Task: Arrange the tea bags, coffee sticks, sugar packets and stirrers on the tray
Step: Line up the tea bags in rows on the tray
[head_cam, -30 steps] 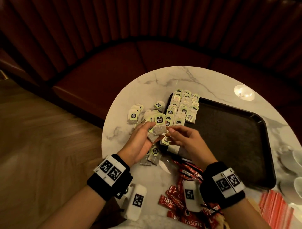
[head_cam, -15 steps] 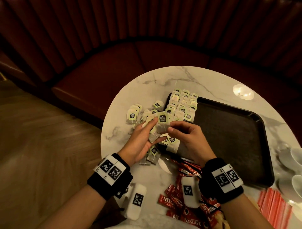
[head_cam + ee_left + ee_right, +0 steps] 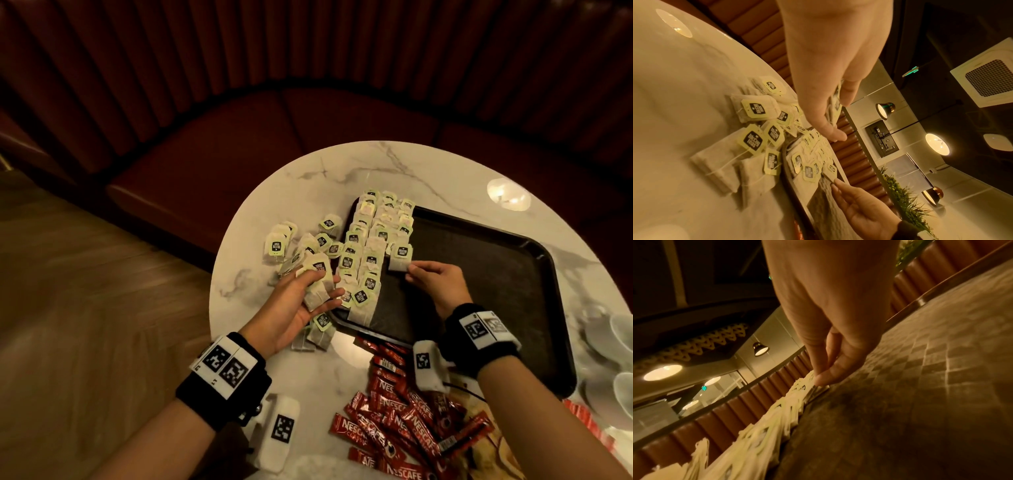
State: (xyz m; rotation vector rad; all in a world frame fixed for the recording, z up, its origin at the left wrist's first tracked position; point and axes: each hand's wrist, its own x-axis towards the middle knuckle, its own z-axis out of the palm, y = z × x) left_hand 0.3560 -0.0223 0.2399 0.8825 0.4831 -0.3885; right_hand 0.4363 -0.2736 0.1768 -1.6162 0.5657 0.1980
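In the head view, a round white marble table [image 3: 342, 178] with grey veins carried a black rectangular tray [image 3: 496, 274] with rounded corners and a raised rim. Papery tea bags with pale green tags lay in overlapping rows [image 3: 373, 246] along the tray's 9 o'clock edge, and a loose heap of tea bags [image 3: 291, 243] sat on the marble just beyond that edge. The left hand [image 3: 301, 308], palm up at the tray's 8 o'clock corner, had its fingers curled round a small bundle of tea bags [image 3: 318, 281]. The right hand [image 3: 435, 281], over the tray floor, pinched the lower edge of a single tea bag [image 3: 400, 258] lying at the 3 o'clock side of the rows. Glossy red coffee sticks [image 3: 394, 418] were scattered at the table's 6 o'clock, and red-striped packets [image 3: 589, 425] lay at about 4 o'clock; white cups [image 3: 620, 329] stood at 3 o'clock. In the left wrist view, the left hand [image 3: 830, 68] clamped the bundle [image 3: 835, 104] between thumb and fingers above the loose bags [image 3: 756, 110], while the right hand [image 3: 863, 214] touched a tagged bag [image 3: 829, 170] on the tray. In the right wrist view, the thumb and forefinger of the right hand [image 3: 830, 331] were closed narrowly on the bag's edge [image 3: 818, 390], low over the tray's woven-looking checkered floor [image 3: 931, 373], with the blurred rows [image 3: 764, 431] beside it.
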